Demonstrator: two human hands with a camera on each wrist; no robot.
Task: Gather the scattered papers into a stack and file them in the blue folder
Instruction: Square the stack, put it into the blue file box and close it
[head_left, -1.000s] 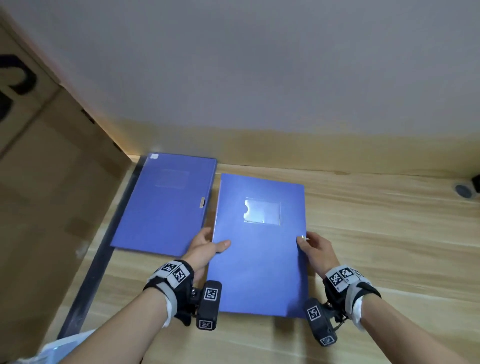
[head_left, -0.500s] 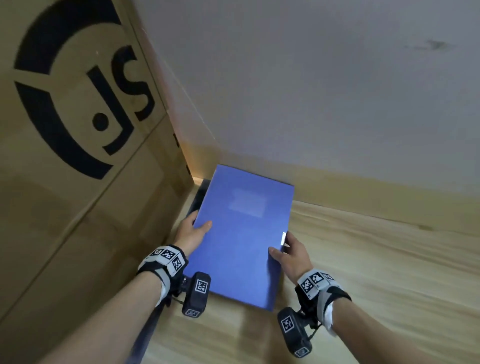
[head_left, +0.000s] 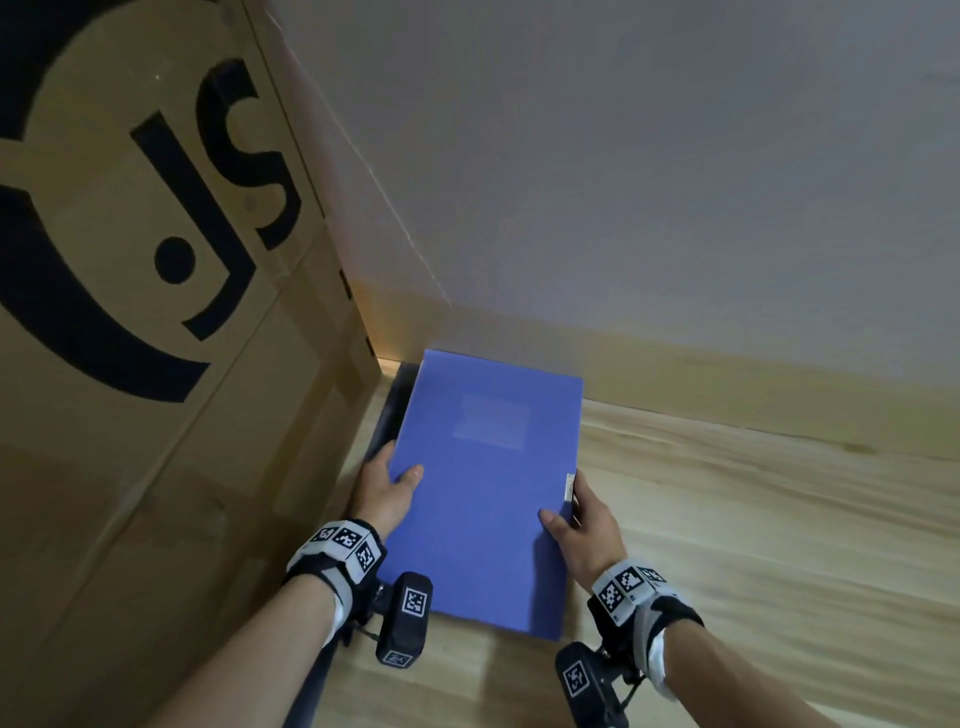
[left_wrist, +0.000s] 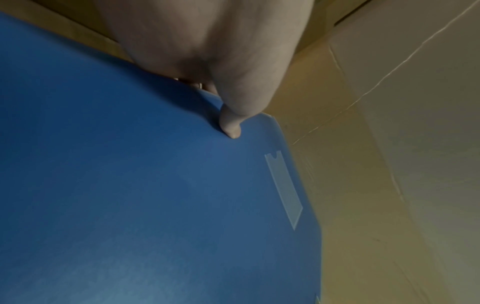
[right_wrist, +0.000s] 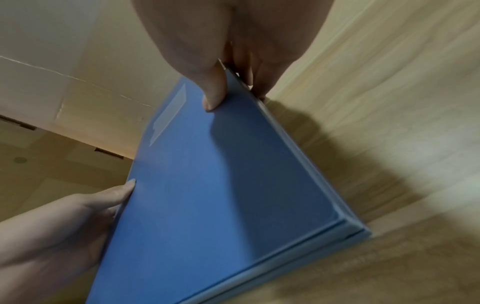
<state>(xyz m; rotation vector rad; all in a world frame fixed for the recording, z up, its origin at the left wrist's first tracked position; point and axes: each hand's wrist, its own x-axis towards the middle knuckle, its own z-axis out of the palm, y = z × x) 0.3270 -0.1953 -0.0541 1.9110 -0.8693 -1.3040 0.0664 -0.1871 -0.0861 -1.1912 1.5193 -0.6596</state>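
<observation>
A closed blue folder (head_left: 483, 499) with a clear label pocket lies lengthwise at the desk's far left, close to the cardboard box. My left hand (head_left: 387, 488) grips its left edge, thumb on the cover (left_wrist: 155, 205) and fingers hidden underneath. My right hand (head_left: 571, 525) grips the right edge just below the metal clasp (head_left: 570, 486), thumb on top and fingers under the edge (right_wrist: 221, 185). In the right wrist view a second blue edge (right_wrist: 359, 231) shows beneath the near corner. No loose papers are in view.
A tall cardboard box (head_left: 156, 364) with black lettering stands directly left of the folder. A pale wall (head_left: 623, 182) closes the back. The wooden desk (head_left: 753, 545) stretches out to the right. A dark strip (head_left: 387, 410) runs along the desk's left edge.
Both hands carried the folder left from the desk's middle to where the other blue folder lay, which is now covered. In the last half second it barely moved.
</observation>
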